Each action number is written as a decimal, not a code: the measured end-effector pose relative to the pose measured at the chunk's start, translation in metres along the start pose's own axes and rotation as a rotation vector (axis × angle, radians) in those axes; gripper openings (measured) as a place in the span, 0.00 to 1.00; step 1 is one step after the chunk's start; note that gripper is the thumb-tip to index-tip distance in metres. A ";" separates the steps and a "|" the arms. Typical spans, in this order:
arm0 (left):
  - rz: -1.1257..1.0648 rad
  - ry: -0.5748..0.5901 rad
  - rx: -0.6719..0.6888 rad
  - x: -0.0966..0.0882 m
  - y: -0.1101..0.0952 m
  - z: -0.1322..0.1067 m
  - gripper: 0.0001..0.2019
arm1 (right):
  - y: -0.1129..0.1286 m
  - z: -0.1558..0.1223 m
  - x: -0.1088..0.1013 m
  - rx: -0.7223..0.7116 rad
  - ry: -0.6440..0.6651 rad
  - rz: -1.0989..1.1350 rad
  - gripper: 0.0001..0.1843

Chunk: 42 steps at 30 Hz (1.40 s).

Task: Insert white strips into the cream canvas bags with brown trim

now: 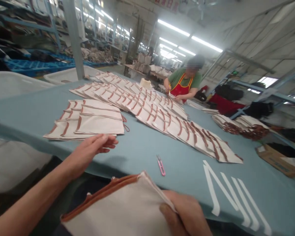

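Observation:
My right hand [184, 213] grips a cream fabric pouch with brown trim [120, 206] by its right edge, thumb on the near face. The pouch tilts in front of my body, its lower part cut off by the frame. My left hand [102, 143] reaches over the table's near side with fingers stretched out and a little bent, holding nothing. Just beyond it lies a small group of overlapping cream pouches [100, 124], some with brown cord loops at the right. Pink thread snips [161, 166] lie on the blue-green tabletop [137, 150] between my hands.
Long overlapping rows of brown-trimmed pouches [142, 108] run across the table. White strips [226, 193] lie at right. A co-worker in a red apron [183, 86] works at the far side. A metal post [73, 39] rises at left; bundled pouches [241, 124] and a cardboard box [280, 160] sit at right.

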<state>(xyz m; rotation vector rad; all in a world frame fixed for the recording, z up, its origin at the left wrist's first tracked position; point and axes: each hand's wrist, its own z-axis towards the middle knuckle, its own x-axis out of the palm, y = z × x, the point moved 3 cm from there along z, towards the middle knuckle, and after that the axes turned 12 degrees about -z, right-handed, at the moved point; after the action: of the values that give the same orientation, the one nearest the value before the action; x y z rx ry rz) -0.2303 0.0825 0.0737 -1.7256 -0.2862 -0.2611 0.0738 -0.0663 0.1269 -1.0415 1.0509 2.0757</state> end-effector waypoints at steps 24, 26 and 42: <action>0.531 0.034 0.737 0.073 0.088 -0.161 0.06 | 0.028 -0.092 0.079 0.289 -0.181 -0.149 0.30; 0.519 0.047 0.701 0.075 0.086 -0.161 0.04 | 0.026 -0.092 0.077 0.260 -0.170 -0.157 0.31; 0.554 0.347 0.010 0.064 0.035 -0.178 0.18 | 0.027 -0.071 0.057 -0.042 -0.066 -0.203 0.27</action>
<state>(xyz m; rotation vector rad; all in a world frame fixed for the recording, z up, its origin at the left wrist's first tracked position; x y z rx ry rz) -0.1606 -0.0956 0.0930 -1.6457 0.4401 -0.1443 0.0502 -0.1321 0.0627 -1.0478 0.8360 1.9613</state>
